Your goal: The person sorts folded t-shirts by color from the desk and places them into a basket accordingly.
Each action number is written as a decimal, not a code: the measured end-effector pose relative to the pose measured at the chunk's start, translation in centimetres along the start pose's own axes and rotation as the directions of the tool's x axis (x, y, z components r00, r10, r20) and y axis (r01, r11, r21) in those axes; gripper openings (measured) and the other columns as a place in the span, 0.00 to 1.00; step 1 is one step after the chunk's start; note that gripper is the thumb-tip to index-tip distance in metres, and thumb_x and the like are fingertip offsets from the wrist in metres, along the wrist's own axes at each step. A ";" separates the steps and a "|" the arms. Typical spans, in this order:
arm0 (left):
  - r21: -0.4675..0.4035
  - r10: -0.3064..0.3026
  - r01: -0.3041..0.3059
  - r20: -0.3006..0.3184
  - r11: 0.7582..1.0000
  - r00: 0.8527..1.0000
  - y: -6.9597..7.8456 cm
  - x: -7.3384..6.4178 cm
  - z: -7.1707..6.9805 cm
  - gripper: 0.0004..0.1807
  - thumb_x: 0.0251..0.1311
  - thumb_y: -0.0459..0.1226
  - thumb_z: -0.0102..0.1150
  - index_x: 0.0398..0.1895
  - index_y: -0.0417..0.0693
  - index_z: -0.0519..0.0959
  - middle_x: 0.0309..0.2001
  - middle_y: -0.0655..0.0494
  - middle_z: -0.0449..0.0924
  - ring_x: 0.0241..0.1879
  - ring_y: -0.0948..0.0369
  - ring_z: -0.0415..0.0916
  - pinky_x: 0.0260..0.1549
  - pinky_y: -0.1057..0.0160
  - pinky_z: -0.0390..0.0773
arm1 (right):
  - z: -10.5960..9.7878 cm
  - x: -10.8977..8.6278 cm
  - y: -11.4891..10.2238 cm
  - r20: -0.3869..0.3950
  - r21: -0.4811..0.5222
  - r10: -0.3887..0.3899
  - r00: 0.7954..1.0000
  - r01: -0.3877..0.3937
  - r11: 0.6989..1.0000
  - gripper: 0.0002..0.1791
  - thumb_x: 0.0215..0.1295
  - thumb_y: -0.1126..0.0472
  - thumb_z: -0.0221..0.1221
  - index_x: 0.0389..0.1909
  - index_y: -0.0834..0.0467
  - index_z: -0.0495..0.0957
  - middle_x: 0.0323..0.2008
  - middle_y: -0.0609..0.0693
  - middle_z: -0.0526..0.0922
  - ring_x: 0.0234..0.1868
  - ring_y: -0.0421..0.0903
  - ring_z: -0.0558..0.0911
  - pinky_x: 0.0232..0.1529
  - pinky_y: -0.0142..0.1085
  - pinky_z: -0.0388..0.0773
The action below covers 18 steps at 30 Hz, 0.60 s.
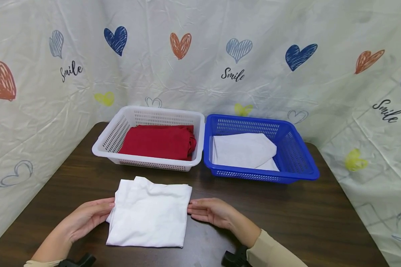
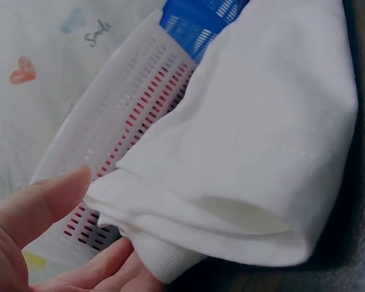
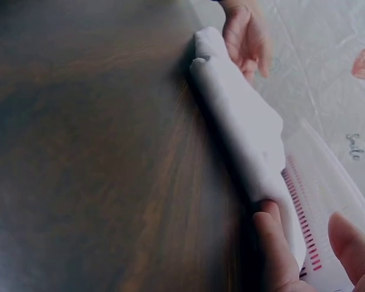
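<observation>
A folded white garment [image 1: 149, 217] lies flat on the dark wooden table in the head view. At its left edge is my left hand [image 1: 89, 217], fingertips touching the folded side. In the left wrist view those fingers [image 2: 118, 267] slip under the layered edge near a ribbed band, while the thumb [image 2: 55, 198] stays apart from them. My right hand [image 1: 215, 212] meets the opposite edge with nearly straight fingers. The right wrist view shows these fingers [image 3: 275, 243] tucked at the garment's lower side, the thumb [image 3: 353, 246] held away.
Behind the garment stands a white perforated basket [image 1: 98, 150] holding folded red cloth [image 1: 157, 142]. To its right, a blue basket [image 1: 302, 163] contains folded white cloth [image 1: 242, 150]. A patterned white curtain [image 1: 200, 74] hangs behind the table [image 1: 287, 218].
</observation>
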State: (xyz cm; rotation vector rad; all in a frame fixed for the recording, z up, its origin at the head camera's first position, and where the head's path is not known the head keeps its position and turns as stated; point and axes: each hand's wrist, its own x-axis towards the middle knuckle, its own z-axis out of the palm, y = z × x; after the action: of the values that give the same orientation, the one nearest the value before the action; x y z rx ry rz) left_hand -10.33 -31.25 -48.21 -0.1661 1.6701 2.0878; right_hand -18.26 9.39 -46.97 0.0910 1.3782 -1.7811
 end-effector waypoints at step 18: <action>-0.001 -0.047 0.047 -0.020 0.999 0.999 0.4 1.0 1.3 0.34 0.72 0.34 0.52 0.70 0.18 0.50 0.47 0.60 0.82 0.48 0.66 0.81 0.52 0.63 0.83 | 1.5 1.3 -1.0 0.042 -0.077 -0.005 0.999 0.008 0.997 0.05 0.73 0.66 0.53 0.41 0.60 0.78 0.34 0.47 0.83 0.40 0.42 0.83 0.59 0.42 0.82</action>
State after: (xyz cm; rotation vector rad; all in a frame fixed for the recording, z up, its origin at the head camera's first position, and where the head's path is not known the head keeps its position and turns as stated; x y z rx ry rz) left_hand -11.16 -29.74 -47.91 -0.2253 1.6619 2.0583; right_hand -19.10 7.47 -46.30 0.0073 1.4166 -1.7237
